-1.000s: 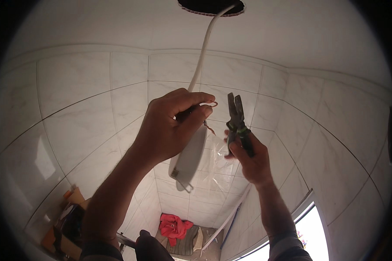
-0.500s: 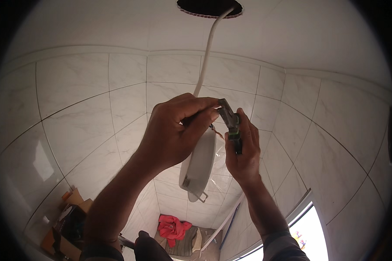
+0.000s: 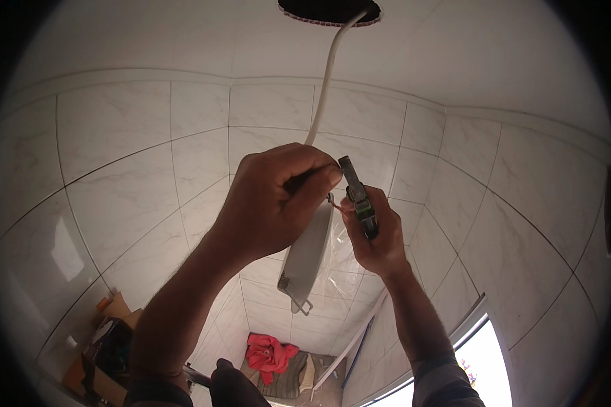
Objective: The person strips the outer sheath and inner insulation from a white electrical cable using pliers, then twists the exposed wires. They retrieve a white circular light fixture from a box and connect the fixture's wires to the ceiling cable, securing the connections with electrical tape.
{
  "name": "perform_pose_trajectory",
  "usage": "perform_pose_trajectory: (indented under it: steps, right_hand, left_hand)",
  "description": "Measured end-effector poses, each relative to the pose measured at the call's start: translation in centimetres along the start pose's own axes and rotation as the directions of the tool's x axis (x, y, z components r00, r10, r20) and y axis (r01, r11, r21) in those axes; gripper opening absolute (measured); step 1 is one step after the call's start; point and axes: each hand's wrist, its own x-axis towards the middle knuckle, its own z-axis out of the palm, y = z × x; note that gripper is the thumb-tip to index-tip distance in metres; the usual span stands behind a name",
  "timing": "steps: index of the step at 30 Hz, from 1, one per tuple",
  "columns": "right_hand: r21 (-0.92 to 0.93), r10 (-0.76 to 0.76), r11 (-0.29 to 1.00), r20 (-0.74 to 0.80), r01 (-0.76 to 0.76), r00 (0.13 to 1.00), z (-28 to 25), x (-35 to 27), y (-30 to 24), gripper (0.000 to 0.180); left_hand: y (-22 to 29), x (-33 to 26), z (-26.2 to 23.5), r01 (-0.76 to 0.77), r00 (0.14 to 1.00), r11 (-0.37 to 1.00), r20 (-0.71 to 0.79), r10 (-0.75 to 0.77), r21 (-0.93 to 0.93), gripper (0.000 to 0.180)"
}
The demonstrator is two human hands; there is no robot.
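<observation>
A white cable (image 3: 328, 78) comes down from a hole in the ceiling and runs behind my left hand (image 3: 271, 200). The fingers of that hand are pinched at the cable's lower end, and the tip is hidden. Pliers (image 3: 357, 193) with dark jaws and green-and-black handles are gripped in my right hand (image 3: 380, 234), jaws upward beside my left fingertips. Below my left hand hangs a white light fixture (image 3: 308, 251), tilted on edge, with a wire clip at its bottom. A thin reddish wire (image 3: 334, 204) shows between the fixture and my right fingers.
The round hole (image 3: 326, 10) opens in the white ceiling overhead. Marbled tiles (image 3: 115, 122) cover the walls. Far below lie a red cloth (image 3: 270, 356) and a striped mat (image 3: 288, 380). Open cardboard boxes (image 3: 105, 359) stand at lower left, a bright window (image 3: 485, 366) at lower right.
The pliers have turned in my right hand, and their jaws now stand slightly apart from my left fingertips. The light fixture has tilted a little. My left hand has barely moved.
</observation>
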Motion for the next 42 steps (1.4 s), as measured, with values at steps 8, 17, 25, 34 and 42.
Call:
perform_pose_trajectory:
  steps: [8,17,25,34,42]
  right_hand:
    - [-0.075,0.021,0.997,-0.001,-0.021,1.000,-0.2,-0.3,-0.5,0.034]
    - [-0.164,0.315,0.943,0.146,-0.291,0.938,-1.1,-1.2,-4.8,0.058]
    - [-0.226,0.202,0.958,0.095,-0.177,0.975,-0.7,-1.5,-3.3,0.045]
    - [-0.033,0.284,0.959,0.174,-0.283,0.943,-0.3,-1.7,-3.3,0.023]
    - [-0.079,0.278,0.960,0.169,-0.268,0.946,-0.6,-1.7,-2.5,0.027]
  left_hand:
    - [0.7,-0.2,0.5,0.093,0.995,0.996,-0.029,-0.094,-0.015,0.015]
    - [-1.1,-0.9,1.2,-0.092,0.987,0.973,-0.113,0.118,0.212,0.006]
    - [-2.1,-0.8,1.8,-0.241,0.938,0.864,-0.124,0.325,0.442,0.007]
    - [-2.0,-0.9,1.8,-0.303,0.911,0.808,-0.096,0.402,0.506,0.012]
    - [-2.5,-0.9,1.9,-0.230,0.950,0.855,-0.084,0.301,0.465,0.009]
